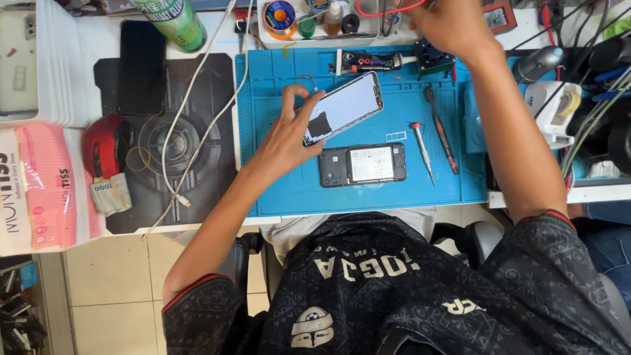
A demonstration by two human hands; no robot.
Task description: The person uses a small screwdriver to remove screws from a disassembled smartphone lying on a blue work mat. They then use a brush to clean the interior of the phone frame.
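My left hand (289,131) grips the lower end of a detached phone screen panel (345,105), tilted above the blue work mat (289,190). Just below it an opened phone body (362,164) lies flat on the mat with its insides facing up. My right hand (447,23) reaches to the far edge of the bench beside a white parts tray (315,36); its fingers are at a red wire (388,12), and whether they pinch it is hidden. A small screwdriver (421,150) and a longer tool (442,131) lie to the right of the phone body.
A glue tube (368,62) lies at the mat's far edge. To the left sit a dark phone (141,66), a red mouse (105,144), a green spray can (172,23), white cables (197,85) and a pink tissue pack (49,184). Cables and devices crowd the right side.
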